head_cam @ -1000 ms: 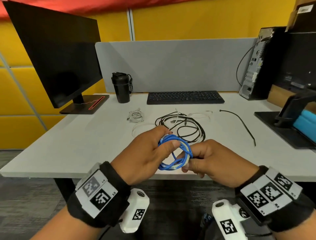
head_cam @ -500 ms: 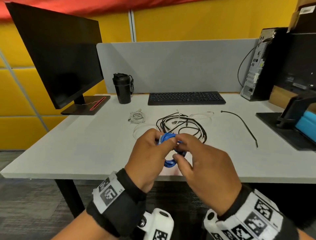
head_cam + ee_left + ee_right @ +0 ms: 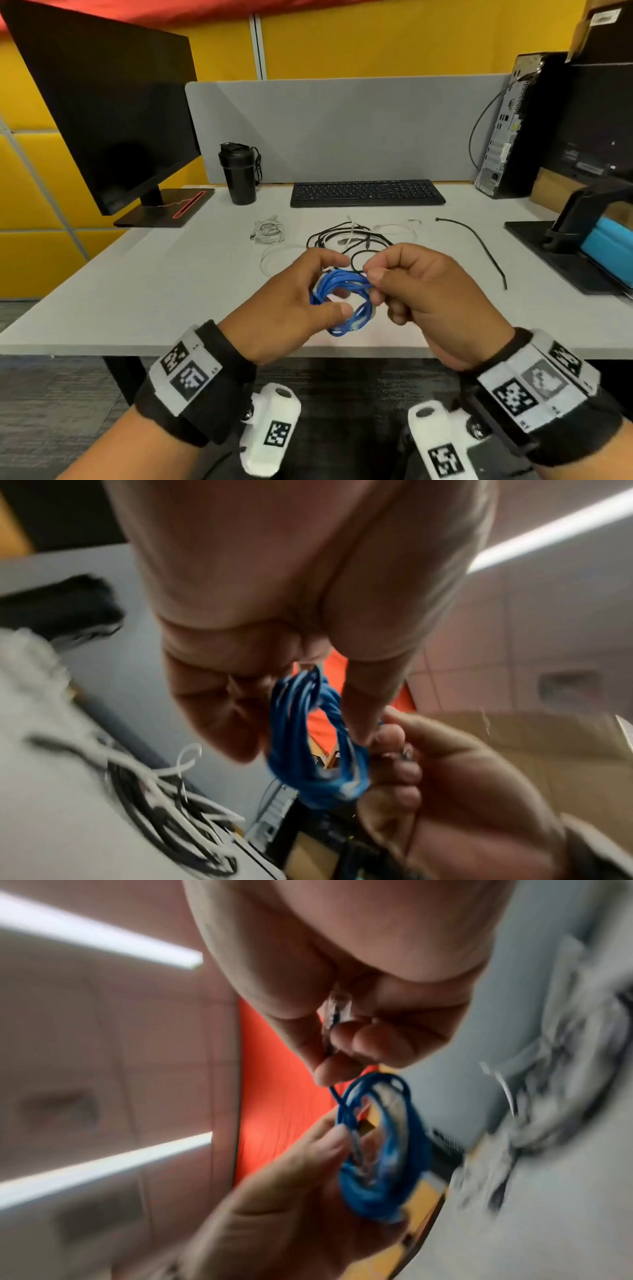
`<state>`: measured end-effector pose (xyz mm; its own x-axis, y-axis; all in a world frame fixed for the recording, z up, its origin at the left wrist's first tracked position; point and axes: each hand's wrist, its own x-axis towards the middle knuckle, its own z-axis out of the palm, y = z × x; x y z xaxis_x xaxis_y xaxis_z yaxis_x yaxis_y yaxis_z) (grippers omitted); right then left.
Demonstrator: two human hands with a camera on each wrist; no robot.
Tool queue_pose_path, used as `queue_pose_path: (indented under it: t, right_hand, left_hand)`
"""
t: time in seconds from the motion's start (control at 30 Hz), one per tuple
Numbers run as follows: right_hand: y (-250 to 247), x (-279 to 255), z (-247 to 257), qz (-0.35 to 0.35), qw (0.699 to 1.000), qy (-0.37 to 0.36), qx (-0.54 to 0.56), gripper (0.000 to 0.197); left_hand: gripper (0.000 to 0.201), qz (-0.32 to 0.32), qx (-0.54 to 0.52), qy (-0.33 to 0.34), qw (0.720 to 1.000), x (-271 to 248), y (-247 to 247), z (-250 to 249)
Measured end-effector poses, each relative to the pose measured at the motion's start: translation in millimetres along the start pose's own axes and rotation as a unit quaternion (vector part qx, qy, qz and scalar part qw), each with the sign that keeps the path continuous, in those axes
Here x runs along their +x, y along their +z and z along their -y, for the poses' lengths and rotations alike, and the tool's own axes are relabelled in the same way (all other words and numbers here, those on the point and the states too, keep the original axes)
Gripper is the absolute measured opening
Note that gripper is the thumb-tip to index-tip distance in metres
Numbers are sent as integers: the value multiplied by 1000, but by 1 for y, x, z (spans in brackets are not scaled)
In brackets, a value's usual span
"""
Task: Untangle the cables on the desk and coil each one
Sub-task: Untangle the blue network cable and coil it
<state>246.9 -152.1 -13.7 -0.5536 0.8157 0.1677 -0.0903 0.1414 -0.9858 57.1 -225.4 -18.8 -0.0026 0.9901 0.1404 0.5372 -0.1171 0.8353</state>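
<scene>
- Above the near edge of the pale grey desk [image 3: 102,294], a left hand [image 3: 287,308] grips a small coil of thin blue cable [image 3: 342,301], thumb and fingers curled round its loops.
- Touching the coil's right side, the right hand [image 3: 431,301] pinches the cable's free end, its clear plastic plug [image 3: 337,1010] caught between curled fingers.
- Just beyond the hands, tangled black cables [image 3: 356,240] and loose white cables [image 3: 397,226] lie mid-desk; a small bundled white cable [image 3: 269,230] sits to their left, a single black cable [image 3: 479,245] to the right.
- At the far edge stand a black keyboard [image 3: 366,193], black lidded tumbler [image 3: 239,174] and black monitor [image 3: 113,102].
</scene>
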Motion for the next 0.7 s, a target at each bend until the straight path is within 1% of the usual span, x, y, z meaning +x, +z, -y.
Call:
queue_pose_path:
  t: [0.03, 0.07, 0.1, 0.13, 0.2, 0.23, 0.27, 0.33, 0.4, 0.47, 0.5, 0.53, 0.57, 0.6, 0.63, 0.7]
  right_hand:
    - [-2, 0, 3, 0, 998, -29, -57, 16]
    - [-4, 0, 5, 7, 995, -48, -91, 14]
    - [-5, -1, 7, 23, 993, -58, -103, 13]
    - [-6, -2, 8, 45, 992, -59, -101, 11]
    - [-6, -3, 10, 84, 992, -50, -85, 5]
    - [-7, -2, 10, 91, 993, -39, -69, 4]
    - [-9, -1, 11, 87, 995, -24, -47, 4]
    - [-14, 2, 11, 70, 997, 15, 18, 14]
    - [-19, 5, 10, 56, 992, 53, 99, 17]
    - [-17, 8, 6, 49, 979, 87, 177, 13]
    - [-14, 8, 1, 47, 972, 104, 205, 12]
    - [-9, 8, -4, 46, 965, 120, 228, 14]
    - [-3, 7, -9, 47, 957, 135, 253, 17]
    - [3, 6, -13, 48, 948, 150, 278, 23]
    - [10, 4, -16, 51, 938, 159, 302, 24]
    - [19, 0, -17, 45, 929, 166, 329, 17]
  left_hand:
    - [47, 0, 75, 17, 997, -1, 1, -1]
    - [47, -5, 132, 40, 990, -2, 2, -4]
    - [44, -11, 163, 62, 985, -4, 4, -7]
    - [38, -15, 166, 77, 983, -5, 6, -9]
    - [27, -17, 142, 92, 985, -6, 10, -12]
    - [23, -21, 135, 96, 986, -6, 12, -12]
    - [21, -27, 131, 100, 986, -7, 13, -12]
    - [20, -31, 114, 100, 988, -8, 14, -14]
    - [20, -29, 77, 100, 992, -8, 14, -16]
    - [26, -16, 0, 101, 995, -9, 13, -18]
    - [34, -2, -47, 100, 994, -9, 12, -19]
    - [42, 7, -79, 104, 991, -10, 13, -20]
    - [48, 3, -85, 111, 990, -9, 14, -21]
    - [47, -16, -75, 117, 990, -9, 16, -21]
    - [40, -45, -61, 119, 990, -8, 18, -20]
    - [24, -97, -41, 116, 988, -7, 21, -17]
